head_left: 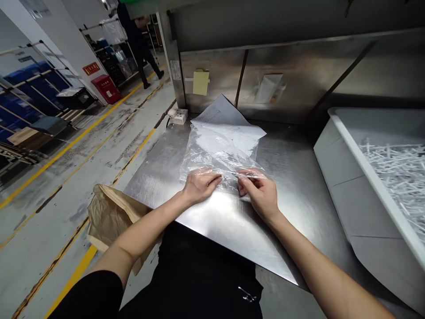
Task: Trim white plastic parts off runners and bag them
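A clear plastic bag (217, 150) lies flat on the steel worktable (292, 177), over a printed white paper sheet (221, 115). My left hand (199, 185) rests palm-down on the bag's near edge, fingers pressed on the plastic. My right hand (260, 190) pinches the same near edge just to the right, thumb and fingers closed on the film. The two hands are a few centimetres apart.
A large white bin (372, 177) full of several thin white sticks stands at the right. A brown paper bag (109, 217) hangs off the table's left edge. A white power socket (179, 116) sits at the back left. A person walks far off in the aisle (139, 40).
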Demonstrator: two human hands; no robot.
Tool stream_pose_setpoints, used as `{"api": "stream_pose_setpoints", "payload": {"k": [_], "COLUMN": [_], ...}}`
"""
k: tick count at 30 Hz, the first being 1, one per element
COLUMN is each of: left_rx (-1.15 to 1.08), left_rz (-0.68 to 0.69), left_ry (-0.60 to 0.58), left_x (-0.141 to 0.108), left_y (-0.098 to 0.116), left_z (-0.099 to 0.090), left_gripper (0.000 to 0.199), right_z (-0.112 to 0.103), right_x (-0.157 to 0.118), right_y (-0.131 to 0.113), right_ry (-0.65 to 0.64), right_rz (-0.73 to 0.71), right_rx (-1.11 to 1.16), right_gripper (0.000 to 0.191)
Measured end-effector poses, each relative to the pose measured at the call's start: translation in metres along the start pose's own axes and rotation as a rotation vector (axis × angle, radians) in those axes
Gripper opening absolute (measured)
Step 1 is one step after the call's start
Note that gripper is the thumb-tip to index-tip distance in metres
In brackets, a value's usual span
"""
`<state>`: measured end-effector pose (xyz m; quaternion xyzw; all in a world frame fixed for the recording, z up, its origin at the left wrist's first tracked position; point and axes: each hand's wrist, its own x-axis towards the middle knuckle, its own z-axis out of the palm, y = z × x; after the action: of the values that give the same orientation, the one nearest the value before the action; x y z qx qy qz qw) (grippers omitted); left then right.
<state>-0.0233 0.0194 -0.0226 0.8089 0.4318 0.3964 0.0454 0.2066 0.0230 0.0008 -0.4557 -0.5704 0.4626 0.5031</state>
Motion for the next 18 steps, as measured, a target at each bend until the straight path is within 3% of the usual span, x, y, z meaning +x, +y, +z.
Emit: {"api": "stream_pose_setpoints", "payload": {"k": [8, 14, 18], "left_rx": [0.071, 0.066, 0.064], "left_rz": [-0.042, -0.140, -0.125], "left_ry": [0.000, -0.080, -0.075], "left_x": [0.003, 0.010, 0.017], "left_y": [-0.003, -0.011, -0.014], "left_z": [-0.007, -0.020, -0.020], "left_gripper": [0.028, 0.028, 0.028], "right_z": [0.001, 0.008, 0.004], "right_x": [0.000, 0.009, 0.017], "right_y": [0.000, 0.005, -0.003], "right_ry": [0.017, 0.011, 0.018], "right_rz": [0.015, -0.131, -0.199], "right_rx": [-0.022, 0.005, -0.031], "right_gripper": [0.030, 0.025, 0.015]}}
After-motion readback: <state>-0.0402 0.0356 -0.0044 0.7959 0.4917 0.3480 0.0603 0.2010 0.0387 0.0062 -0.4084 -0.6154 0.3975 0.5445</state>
